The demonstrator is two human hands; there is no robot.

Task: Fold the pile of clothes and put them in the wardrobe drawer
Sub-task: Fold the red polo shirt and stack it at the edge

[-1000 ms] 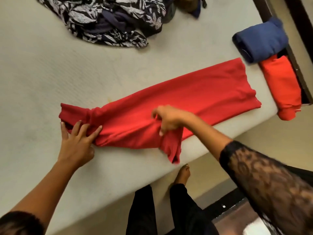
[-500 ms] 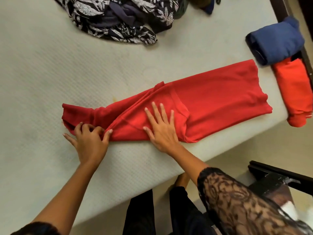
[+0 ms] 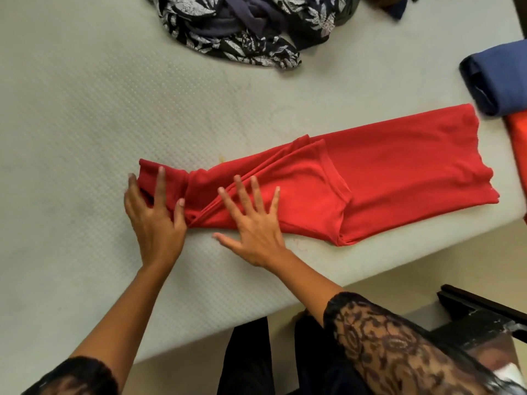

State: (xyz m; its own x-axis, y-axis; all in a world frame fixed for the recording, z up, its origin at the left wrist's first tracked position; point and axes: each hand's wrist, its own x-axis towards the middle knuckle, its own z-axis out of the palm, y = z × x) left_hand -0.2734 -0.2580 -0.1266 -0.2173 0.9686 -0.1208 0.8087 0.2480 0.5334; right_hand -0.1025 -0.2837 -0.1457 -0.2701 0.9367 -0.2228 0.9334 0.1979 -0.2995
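Near the front edge of the mattress [image 3: 85,115], the red garment [image 3: 385,178] lies as a long band running left to right, with a sleeve laid back across its middle. Both hands are spread flat with straight fingers and grip nothing. The left hand [image 3: 155,220] presses the bunched left end. The right hand [image 3: 256,232] is just beside it, its fingers on the cloth and its heel on the bare mattress.

This looks like the smoothing stage of one fold: the garment has been narrowed lengthwise but not yet shortened. The next move probably calls for evening out the crumpled left end, then turning or rolling it toward the right while keeping the long edges aligned.

The red cloth is a soft, matte knit with a stitched band at the sleeve hem, and it should crease easily. The mattress cover is pale and dimpled. At the far side sits the unfolded pile [image 3: 242,27], limp dark fabric with a pale leaf print. At the right edge a blue roll [image 3: 499,81] rests beside an orange piece [image 3: 519,143]. No wardrobe drawer is in view.
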